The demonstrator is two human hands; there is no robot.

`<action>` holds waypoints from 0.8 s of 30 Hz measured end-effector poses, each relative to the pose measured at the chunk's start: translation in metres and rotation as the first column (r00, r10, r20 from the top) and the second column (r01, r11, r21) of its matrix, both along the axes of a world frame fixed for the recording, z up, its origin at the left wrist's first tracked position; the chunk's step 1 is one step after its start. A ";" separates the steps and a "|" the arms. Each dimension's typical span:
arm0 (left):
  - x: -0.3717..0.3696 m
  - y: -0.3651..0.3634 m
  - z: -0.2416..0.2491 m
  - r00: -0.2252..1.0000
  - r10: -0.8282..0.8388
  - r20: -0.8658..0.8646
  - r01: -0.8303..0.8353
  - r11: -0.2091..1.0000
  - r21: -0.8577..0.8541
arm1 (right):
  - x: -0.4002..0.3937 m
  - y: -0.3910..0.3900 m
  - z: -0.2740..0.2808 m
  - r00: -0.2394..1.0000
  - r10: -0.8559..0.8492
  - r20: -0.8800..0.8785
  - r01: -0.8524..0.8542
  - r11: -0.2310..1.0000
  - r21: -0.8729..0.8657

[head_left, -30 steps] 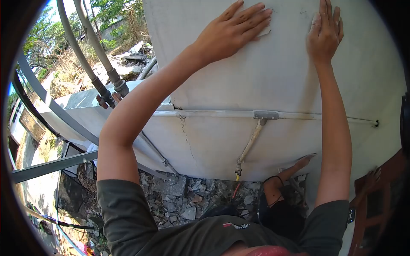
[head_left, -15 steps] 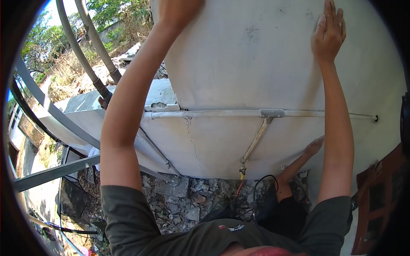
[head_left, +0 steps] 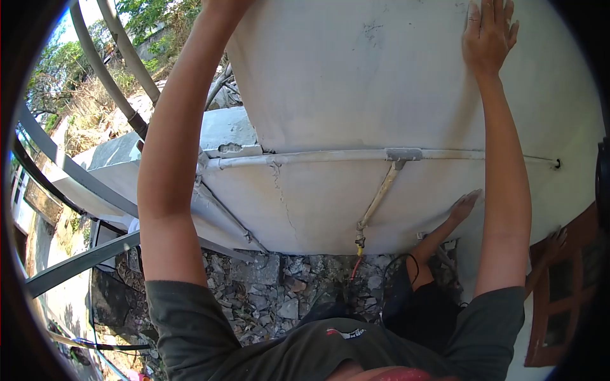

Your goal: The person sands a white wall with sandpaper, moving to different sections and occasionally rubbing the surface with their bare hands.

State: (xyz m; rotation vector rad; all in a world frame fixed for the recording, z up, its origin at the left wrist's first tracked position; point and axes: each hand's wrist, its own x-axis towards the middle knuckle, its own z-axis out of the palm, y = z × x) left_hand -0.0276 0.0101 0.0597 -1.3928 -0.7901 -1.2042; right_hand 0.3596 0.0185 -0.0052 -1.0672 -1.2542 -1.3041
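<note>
While the right hand [head_left: 488, 39] lies spread on the wall [head_left: 343, 95], the left hand [head_left: 230, 4] has shifted leftward; grip unclear.

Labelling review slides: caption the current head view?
Right hand raised to a pale wall above a horizontal pipe, left forearm crossing the top edge.

Off-white flat wall [head_left: 343, 95]: dark grey smudges above the long, whitish, round pipe [head_left: 305, 157]. On the pipe: grey tee-shaped fitting [head_left: 404, 153]. Below the pipe: small yellow connector [head_left: 360, 251], thin orange-red tube [head_left: 355, 269], grey broken rubble [head_left: 289, 309], dark olive fabric T-shirt [head_left: 298, 352].
</note>
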 end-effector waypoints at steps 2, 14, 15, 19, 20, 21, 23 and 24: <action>0.023 -0.004 -0.022 0.999 -0.035 -0.040 0.035 0.999 0.002 | -0.001 0.000 0.000 0.999 -0.011 -0.038 0.010 1.000 -0.023; 0.011 0.003 -0.009 0.997 0.068 -0.033 -0.064 0.993 0.101 | 0.002 0.005 0.000 0.999 0.041 -0.021 -0.040 0.998 0.047; 0.011 0.006 -0.010 0.999 0.053 -0.003 -0.052 0.994 0.101 | 0.003 0.006 -0.001 0.999 0.035 -0.027 -0.034 0.999 0.034; 0.056 -0.001 -0.060 0.985 -0.079 -0.154 0.073 0.996 -0.044 | 0.004 0.008 -0.001 0.999 0.038 -0.029 -0.037 0.998 0.047; 0.070 -0.003 -0.081 0.964 -0.116 -0.238 0.086 0.987 -0.133 | 0.004 0.009 -0.001 0.998 0.047 -0.032 -0.045 0.998 0.052; 0.078 -0.005 -0.094 0.935 -0.158 -0.317 0.089 0.971 -0.222 | 0.005 0.008 -0.001 0.998 0.047 -0.033 -0.045 0.998 0.052; 0.077 -0.009 -0.094 0.916 -0.120 -0.383 0.041 0.977 -0.208 | 0.005 0.009 0.000 0.999 0.039 -0.027 -0.038 0.998 0.055; 0.076 -0.011 -0.094 0.889 -0.085 -0.450 -0.005 0.981 -0.196 | 0.005 0.010 -0.001 0.999 0.041 -0.024 -0.039 0.998 0.051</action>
